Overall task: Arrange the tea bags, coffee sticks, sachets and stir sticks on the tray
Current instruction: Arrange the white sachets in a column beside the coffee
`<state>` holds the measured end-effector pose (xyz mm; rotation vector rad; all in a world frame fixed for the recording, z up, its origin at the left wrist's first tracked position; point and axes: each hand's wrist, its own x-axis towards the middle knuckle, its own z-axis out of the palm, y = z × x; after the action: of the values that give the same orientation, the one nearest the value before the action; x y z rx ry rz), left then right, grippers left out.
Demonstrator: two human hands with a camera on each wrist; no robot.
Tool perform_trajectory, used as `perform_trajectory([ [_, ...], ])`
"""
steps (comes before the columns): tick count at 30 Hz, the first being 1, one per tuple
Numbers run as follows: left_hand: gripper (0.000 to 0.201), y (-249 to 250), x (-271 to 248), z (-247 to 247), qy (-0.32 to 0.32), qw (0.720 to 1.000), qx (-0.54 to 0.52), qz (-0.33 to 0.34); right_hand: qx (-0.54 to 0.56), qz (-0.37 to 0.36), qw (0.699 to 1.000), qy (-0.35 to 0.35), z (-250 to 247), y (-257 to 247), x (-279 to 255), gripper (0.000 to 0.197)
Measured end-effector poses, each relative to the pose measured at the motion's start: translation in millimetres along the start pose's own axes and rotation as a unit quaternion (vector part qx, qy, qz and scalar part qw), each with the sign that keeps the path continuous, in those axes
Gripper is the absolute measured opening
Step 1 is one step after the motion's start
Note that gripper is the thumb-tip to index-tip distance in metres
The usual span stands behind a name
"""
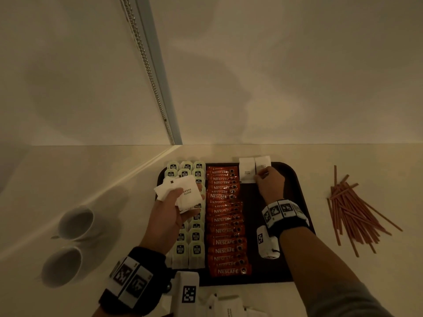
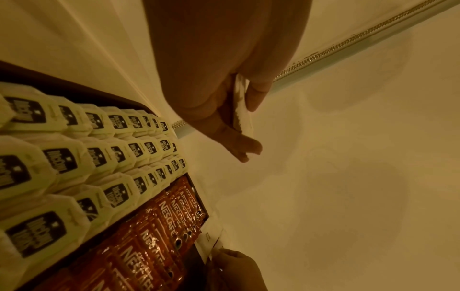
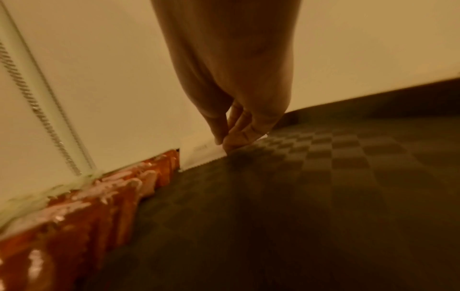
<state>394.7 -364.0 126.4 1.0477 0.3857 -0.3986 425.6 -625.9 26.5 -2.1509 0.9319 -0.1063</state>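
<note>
A dark tray (image 1: 295, 202) holds columns of green-tagged tea bags (image 1: 196, 250) on its left and a column of orange Nescafe coffee sticks (image 1: 225, 229) beside them. Two white sugar sachets (image 1: 246, 170) stand side by side at the tray's far edge. My right hand (image 1: 261, 176) pinches the right one of these sachets (image 3: 199, 155) at its lower edge. My left hand (image 1: 183, 202) hovers over the tea bags and grips a stack of white sugar sachets (image 2: 240, 106). Brown stir sticks (image 1: 352, 211) lie in a loose pile on the counter, right of the tray.
Two white cups (image 1: 76, 223) lie on the counter left of the tray. More white sachets (image 1: 231, 305) lie at the near edge, in front of the tray. A wall with a hanging bead chain (image 1: 148, 69) rises right behind the tray.
</note>
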Motion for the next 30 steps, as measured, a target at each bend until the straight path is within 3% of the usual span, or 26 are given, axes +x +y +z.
perform_trajectory([
  [4, 0.035, 2.2, 2.7, 5.5, 0.029, 0.999, 0.014, 0.022, 0.071, -0.095, 0.993, -0.023, -13.7, -30.5, -23.8, 0.011],
  [6, 0.029, 4.7, 2.4, 11.6, 0.019, 0.998, 0.041, 0.038, 0.118, -0.152, 0.975, -0.112, -24.9, -57.0, -48.3, 0.012],
  [9, 0.018, 8.2, 0.9, 21.0, -0.004, 0.996, 0.074, 0.053, 0.191, -0.192, 0.922, -0.275, -38.8, -92.1, -86.3, 0.021],
  [12, 0.024, 9.9, -3.3, 27.8, -0.018, 0.989, 0.12, 0.079, 0.175, -0.252, 0.906, -0.291, -47.5, -109.8, -105.1, 0.02],
  [15, 0.019, 10.8, -8.3, 29.5, -0.033, 0.99, 0.108, 0.088, 0.252, -0.2, 0.905, -0.278, -50.9, -109.7, -110.3, 0.012],
  [17, 0.021, 9.7, -10.4, 28.7, -0.042, 0.989, 0.11, 0.094, 0.365, -0.107, 0.87, -0.314, -51.3, -103.5, -113.2, 0.013],
  [19, 0.023, 8.6, -11.3, 27.2, -0.045, 0.987, 0.118, 0.096, 0.409, -0.055, 0.841, -0.351, -50.2, -97.1, -117.7, 0.017],
  [23, 0.021, 9.1, -11.3, 29.0, -0.018, 0.984, 0.13, 0.118, 0.343, -0.078, 0.873, -0.339, -46.7, -85.9, -128.0, 0.029],
  [25, 0.02, 10.8, -11.4, 30.9, -0.01, 0.979, 0.149, 0.138, 0.357, -0.074, 0.873, -0.324, -45.9, -81.3, -130.4, 0.037],
  [30, 0.025, 14.4, -11.0, 33.9, -0.001, 0.967, 0.188, 0.171, 0.366, -0.071, 0.877, -0.303, -44.3, -73.1, -129.3, 0.022],
])
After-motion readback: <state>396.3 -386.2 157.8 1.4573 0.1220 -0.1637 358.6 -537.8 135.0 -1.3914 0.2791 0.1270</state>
